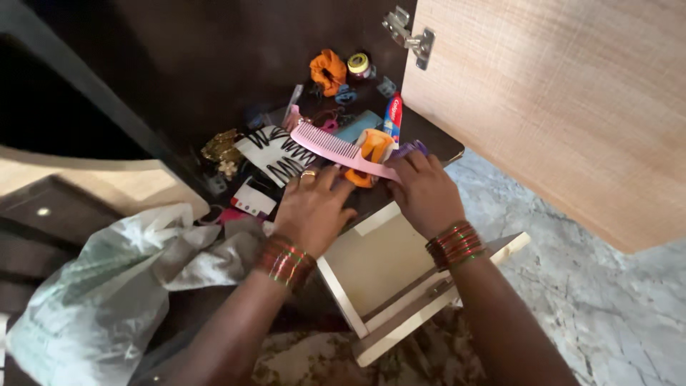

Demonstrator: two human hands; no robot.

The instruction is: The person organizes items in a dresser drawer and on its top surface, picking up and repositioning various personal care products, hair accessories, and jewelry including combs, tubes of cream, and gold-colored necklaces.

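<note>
a long pink plastic comb (334, 146) with fine close teeth lies slanted on the dark cabinet shelf (214, 78). the right hand (423, 191) pinches the comb's narrow handle end, fingers curled around it. the left hand (312, 207), palm down with fingers bent, rests just below the comb's middle, gripping nothing visible. an orange fabric scrunchie (327, 70) sits well above the comb, black wavy hairpins on a white card (275, 151) just left of it

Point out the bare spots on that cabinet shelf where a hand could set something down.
Bare dark shelf lies at the back left, behind the card of hair pins and left of the orange scrunchie. The front is crowded: pink comb, toothpaste tube, clips, and the left hand and right hand.
</note>
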